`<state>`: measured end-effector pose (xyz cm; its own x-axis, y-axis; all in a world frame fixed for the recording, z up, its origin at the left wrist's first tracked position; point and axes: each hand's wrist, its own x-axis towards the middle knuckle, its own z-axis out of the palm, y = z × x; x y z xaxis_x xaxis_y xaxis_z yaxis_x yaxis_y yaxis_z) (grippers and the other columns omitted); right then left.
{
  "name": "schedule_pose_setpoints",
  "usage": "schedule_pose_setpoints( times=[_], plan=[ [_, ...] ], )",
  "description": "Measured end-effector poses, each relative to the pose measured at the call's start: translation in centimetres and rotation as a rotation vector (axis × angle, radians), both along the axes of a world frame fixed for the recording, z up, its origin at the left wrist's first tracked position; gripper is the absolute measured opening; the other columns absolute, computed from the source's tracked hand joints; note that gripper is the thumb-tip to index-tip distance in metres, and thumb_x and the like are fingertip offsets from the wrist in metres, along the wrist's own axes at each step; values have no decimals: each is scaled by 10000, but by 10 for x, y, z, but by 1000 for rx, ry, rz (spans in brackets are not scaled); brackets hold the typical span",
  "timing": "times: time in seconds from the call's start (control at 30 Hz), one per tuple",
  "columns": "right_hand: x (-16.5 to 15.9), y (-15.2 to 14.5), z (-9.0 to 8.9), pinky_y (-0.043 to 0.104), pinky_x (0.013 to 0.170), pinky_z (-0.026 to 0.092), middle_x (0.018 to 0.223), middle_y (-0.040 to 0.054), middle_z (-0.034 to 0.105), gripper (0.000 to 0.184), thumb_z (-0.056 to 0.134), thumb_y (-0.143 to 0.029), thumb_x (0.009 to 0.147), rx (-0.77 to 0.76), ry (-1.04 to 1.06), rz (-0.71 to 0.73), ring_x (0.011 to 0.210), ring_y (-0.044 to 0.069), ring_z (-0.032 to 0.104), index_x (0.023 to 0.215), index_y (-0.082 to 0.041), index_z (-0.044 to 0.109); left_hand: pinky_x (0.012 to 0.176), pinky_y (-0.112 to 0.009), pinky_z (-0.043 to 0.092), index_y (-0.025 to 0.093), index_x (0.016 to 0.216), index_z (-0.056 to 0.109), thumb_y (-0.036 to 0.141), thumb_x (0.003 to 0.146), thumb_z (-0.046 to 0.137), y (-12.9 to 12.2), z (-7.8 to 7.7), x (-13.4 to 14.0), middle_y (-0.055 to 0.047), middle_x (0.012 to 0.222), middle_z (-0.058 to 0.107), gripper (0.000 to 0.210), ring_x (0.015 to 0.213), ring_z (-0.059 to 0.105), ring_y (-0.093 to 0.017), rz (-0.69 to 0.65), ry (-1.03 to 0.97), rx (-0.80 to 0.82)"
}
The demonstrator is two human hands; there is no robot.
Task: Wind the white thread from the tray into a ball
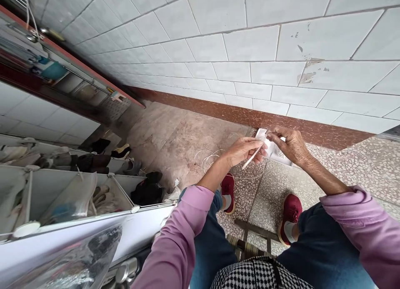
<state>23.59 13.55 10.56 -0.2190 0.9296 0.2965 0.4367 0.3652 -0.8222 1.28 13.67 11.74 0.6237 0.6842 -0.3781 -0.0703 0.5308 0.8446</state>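
Slim, straight white stick (pixel 251 158), material unclear, held off the floor between the thumb and fingers of the bare left hand (pixel 246 149); grip drawn closed near its upper end, lower end sticking out free and tilted down. Likely weak point: with only one end pinched, a knock or a loosened thumb could let it pivot or slip out. Bare right hand (pixel 289 145) right beside it, thumb and forefinger brought close together in a pinch; anything between them too small to tell, so a tiny piece there, if any, could drop unnoticed. Below, an open, shallow white box (pixel 285 160) on the floor by the brown marbled skirting (pixel 278 119). It might catch a dropped piece, though the stick's free end points away from it. A fall there would meet speckled stone flooring (pixel 265 193), pale and mottled, poor contrast for small white parts. Further left, loose loops of thin white cable (pixel 204 159) lie on the floor, one strand running close by the toe of the red left shoe (pixel 229 193). Cause for worry: a shifted foot could snag or tread on it, tightening the loops into a tangle.
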Motion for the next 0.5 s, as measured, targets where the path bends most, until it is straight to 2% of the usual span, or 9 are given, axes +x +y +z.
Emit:
schedule_pose_setpoints(
  times=[0.07,0.13,0.2,0.3,0.4,0.5],
  plan=[
    [-3,-1,1,354,721,519,771,53,747,271,627,-449,981,-42,51,10,710,211,694,857,-230,728,608,-277,570,136,924,716,539,800,910,0,-1,1,-94,861,776,464,649,716,-146,51,-39,-9],
    [-6,-1,-1,355,717,539,753,47,740,262,634,-453,968,-104,125,19,700,207,706,895,-221,733,540,-239,510,156,896,672,486,832,886,1,-2,2,-76,854,769,399,585,662,-114,124,-73,-27],
    [-7,-1,-3,357,713,555,755,48,738,269,645,-459,956,-149,191,16,695,204,715,933,-208,737,443,-190,366,162,889,651,421,879,842,1,-2,3,-39,801,737,322,473,520,-54,172,-99,-51],
    [-5,1,-6,349,689,553,752,53,724,272,668,-456,947,-164,242,-11,672,188,698,935,-192,732,393,-182,178,144,926,699,345,943,763,-2,-1,6,21,677,628,211,394,292,-8,138,-107,-75],
    [-2,3,-6,337,646,536,737,54,704,286,678,-463,954,-182,274,-43,629,169,657,919,-182,723,392,-198,149,137,989,761,323,958,738,-5,4,10,44,634,560,190,394,215,-9,84,-94,-51],
    [-3,2,-5,319,594,475,626,22,621,354,653,-493,987,-213,223,-32,548,141,562,823,-182,694,402,-202,171,126,1114,790,292,967,724,-2,14,13,21,700,622,231,417,235,-10,104,-147,20]
  ],
)
